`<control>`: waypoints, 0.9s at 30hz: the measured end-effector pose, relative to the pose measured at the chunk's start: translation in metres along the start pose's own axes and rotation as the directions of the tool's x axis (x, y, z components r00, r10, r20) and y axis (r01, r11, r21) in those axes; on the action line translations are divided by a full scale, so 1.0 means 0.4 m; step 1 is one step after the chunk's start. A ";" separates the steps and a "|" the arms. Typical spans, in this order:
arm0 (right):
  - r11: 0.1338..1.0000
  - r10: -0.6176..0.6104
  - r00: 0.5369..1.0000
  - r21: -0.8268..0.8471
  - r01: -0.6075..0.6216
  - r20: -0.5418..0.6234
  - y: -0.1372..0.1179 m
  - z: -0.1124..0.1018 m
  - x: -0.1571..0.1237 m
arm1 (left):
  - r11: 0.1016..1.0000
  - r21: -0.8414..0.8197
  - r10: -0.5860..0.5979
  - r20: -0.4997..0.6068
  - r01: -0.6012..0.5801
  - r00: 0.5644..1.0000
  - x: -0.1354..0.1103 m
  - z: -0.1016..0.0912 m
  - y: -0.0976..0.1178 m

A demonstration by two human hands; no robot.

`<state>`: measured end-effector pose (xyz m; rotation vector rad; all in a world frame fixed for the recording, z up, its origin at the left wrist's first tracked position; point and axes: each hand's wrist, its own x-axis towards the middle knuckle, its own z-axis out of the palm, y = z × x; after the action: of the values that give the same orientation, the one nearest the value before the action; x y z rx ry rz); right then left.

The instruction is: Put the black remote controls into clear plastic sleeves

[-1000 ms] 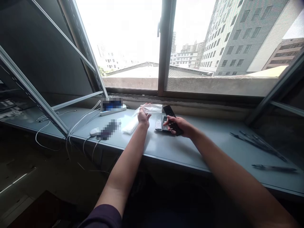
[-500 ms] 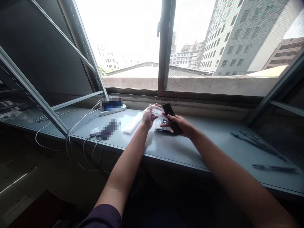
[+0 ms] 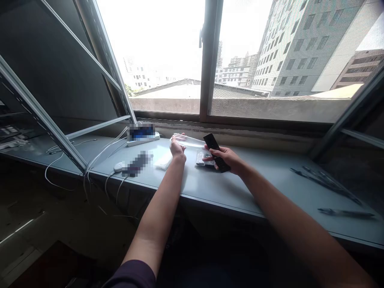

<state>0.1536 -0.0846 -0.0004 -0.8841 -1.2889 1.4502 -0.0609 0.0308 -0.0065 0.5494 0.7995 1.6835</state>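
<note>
My right hand [image 3: 226, 159] is closed around a black remote control [image 3: 216, 151], held tilted above the grey tabletop. In my left hand [image 3: 177, 149] is one end of a clear plastic sleeve [image 3: 190, 141], stretched out towards the remote's upper end; the fingers of my right hand seem to touch its other end. Beneath my right hand lie dark objects with pale buttons [image 3: 209, 160], partly covered, and a small wrapped clear packet [image 3: 200, 157]. A stack of clear plastic sleeves [image 3: 163, 161] rests on the table, left of my left forearm.
A white power strip [image 3: 143, 139] with cables stands at the back left, near a blurred-out item [image 3: 138, 163] and a round white charger [image 3: 119, 166]. Metal shelf posts [image 3: 45, 116] rise at the left. Dark thin tools [image 3: 345, 213] lie at the right.
My left hand has moved left, away from the remote, drawing the plastic sleeve out lengthwise off the stack. My right hand with the remote has hardly moved.
</note>
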 end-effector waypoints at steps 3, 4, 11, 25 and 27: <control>1.000 -0.028 1.000 0.008 0.029 -0.010 -0.003 0.003 -0.001 | 0.981 0.163 -0.127 0.152 0.102 0.980 -0.016 0.012 -0.021; 1.000 -0.019 1.000 0.007 0.019 -0.014 -0.004 0.004 -0.001 | 0.966 0.229 -0.165 0.205 0.117 0.965 -0.023 0.016 -0.030; 0.999 -0.039 0.999 -0.013 0.039 0.010 0.004 -0.002 0.003 | 0.916 0.390 -0.252 0.383 0.092 0.889 -0.035 0.019 -0.065; 1.000 0.005 0.999 -0.014 -0.005 0.048 -0.014 0.007 -0.015 | 0.895 0.416 0.070 0.228 -0.162 0.971 0.001 -0.031 -0.016; 1.000 0.003 0.999 -0.013 -0.003 0.053 -0.013 0.007 -0.014 | 0.828 0.536 0.059 0.208 -0.164 0.976 0.007 -0.055 0.007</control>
<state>0.1535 -0.0908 0.0048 -0.8615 -1.3381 1.4777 -0.0795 0.0284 -0.0191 1.1562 1.1413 1.4658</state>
